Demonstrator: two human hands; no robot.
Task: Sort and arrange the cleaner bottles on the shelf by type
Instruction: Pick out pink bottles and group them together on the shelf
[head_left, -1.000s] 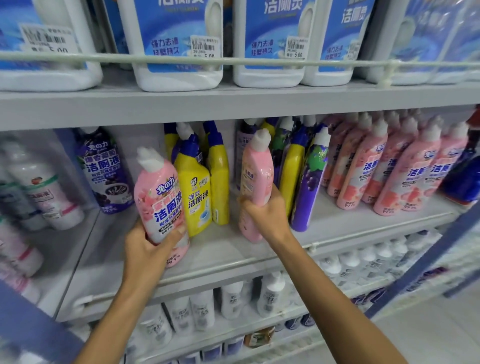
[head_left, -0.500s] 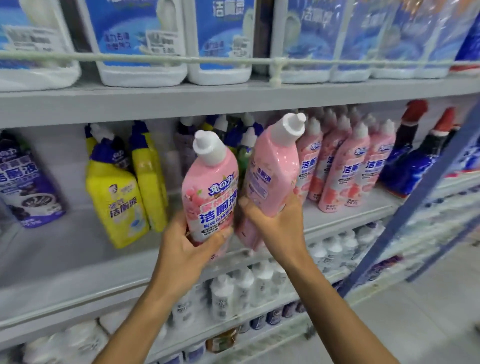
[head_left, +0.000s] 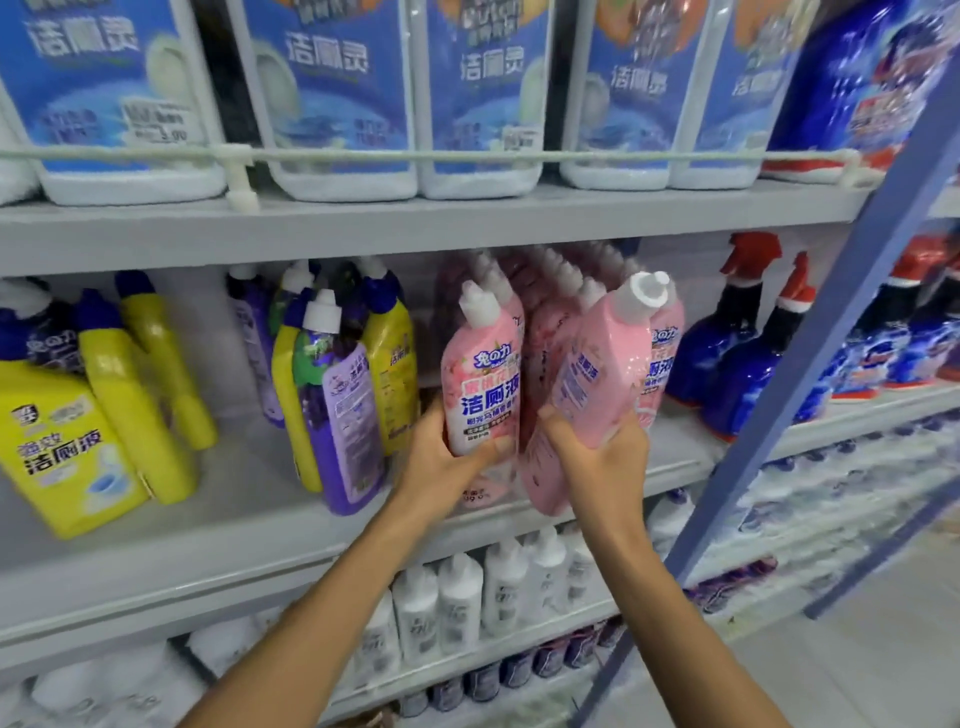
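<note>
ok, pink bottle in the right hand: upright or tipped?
Tipped. The pink bottle in the right hand leans with its white cap up and to the right, label side-on, while the shelved pink row stands straighter.

A single head-worn wide-angle view is given, directed forward and slightly downward at close range onto the middle shelf. The upper shelf is seen across the top of the frame, lower shelves at the bottom, and both forearms enter from the lower edge.
</note>
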